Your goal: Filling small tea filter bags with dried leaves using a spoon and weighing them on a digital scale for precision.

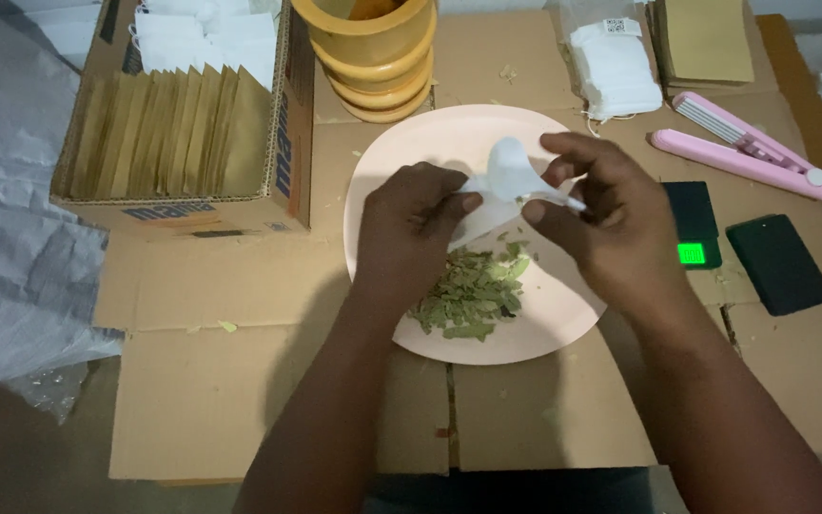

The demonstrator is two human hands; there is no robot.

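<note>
My left hand and my right hand both pinch a small white paper bag and hold it above a round pale pink plate. A heap of dried green leaves lies on the near part of the plate, just below the bag. The bag's lower edge is partly hidden by my fingers.
A cardboard box of brown envelopes stands at the back left. Stacked yellow bowls sit behind the plate. To the right lie a pack of white bags, a pink heat sealer, a small black scale with a green display, and a black phone.
</note>
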